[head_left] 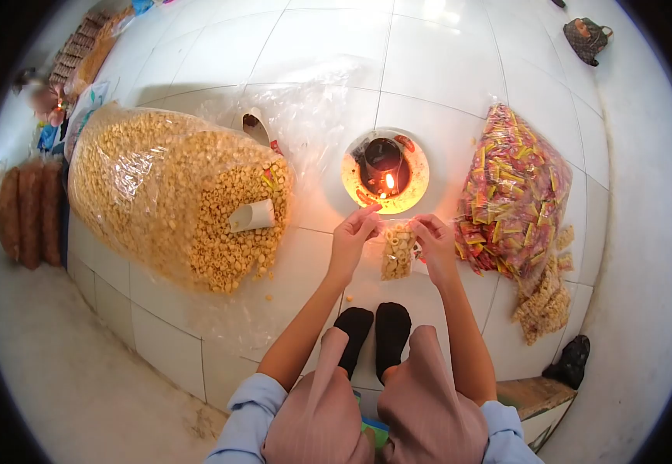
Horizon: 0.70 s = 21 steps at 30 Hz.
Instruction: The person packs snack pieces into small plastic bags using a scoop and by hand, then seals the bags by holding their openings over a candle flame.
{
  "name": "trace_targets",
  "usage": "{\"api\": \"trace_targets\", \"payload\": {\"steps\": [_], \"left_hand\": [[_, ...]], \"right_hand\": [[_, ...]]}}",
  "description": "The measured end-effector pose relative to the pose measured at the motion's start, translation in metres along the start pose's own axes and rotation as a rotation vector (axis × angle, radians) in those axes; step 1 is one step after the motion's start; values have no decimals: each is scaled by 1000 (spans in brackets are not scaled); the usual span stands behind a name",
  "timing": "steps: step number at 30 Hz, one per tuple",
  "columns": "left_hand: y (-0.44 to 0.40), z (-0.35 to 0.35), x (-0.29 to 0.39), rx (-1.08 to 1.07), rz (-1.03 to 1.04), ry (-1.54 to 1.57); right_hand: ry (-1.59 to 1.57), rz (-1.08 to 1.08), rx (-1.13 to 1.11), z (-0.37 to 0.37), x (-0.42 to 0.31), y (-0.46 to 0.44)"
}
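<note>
A small clear plastic bag of ring-shaped snacks (396,257) hangs upright between my hands, just in front of a lit flame (389,181). My left hand (356,232) pinches the bag's top edge on the left, its fingertips near the plate's rim. At the top right corner, my right hand (433,237) is closed on the same edge. The flame burns beside a dark can (383,157) on a round plate (421,174) with red marks and dark stains.
To the left lies a large open sack of ring snacks (142,185) with a white scoop (252,216) in it. On the right are a bag of red and yellow packets (512,193) and filled snack bags (543,311). Another person (46,104) is at far left.
</note>
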<state>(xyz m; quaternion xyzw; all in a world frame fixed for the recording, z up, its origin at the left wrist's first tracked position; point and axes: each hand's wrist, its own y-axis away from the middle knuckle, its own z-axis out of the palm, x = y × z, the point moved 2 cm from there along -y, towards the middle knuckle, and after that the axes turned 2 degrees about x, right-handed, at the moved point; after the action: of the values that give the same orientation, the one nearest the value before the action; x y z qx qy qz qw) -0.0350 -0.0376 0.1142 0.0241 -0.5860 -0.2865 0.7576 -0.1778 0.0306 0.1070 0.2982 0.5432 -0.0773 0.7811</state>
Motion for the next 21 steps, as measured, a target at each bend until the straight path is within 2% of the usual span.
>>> {"api": "trace_targets", "payload": {"steps": [2,7,21], "left_hand": [[-2,3,-10,78,-36,58],[-5,6,-27,121,67,-11],[-25,0,-41,258,-10,52]], "right_hand": [[-32,-32,51,1,4,-5],[38,-44,75,2,14,-13],[106,-56,159,1,29,-39]]}}
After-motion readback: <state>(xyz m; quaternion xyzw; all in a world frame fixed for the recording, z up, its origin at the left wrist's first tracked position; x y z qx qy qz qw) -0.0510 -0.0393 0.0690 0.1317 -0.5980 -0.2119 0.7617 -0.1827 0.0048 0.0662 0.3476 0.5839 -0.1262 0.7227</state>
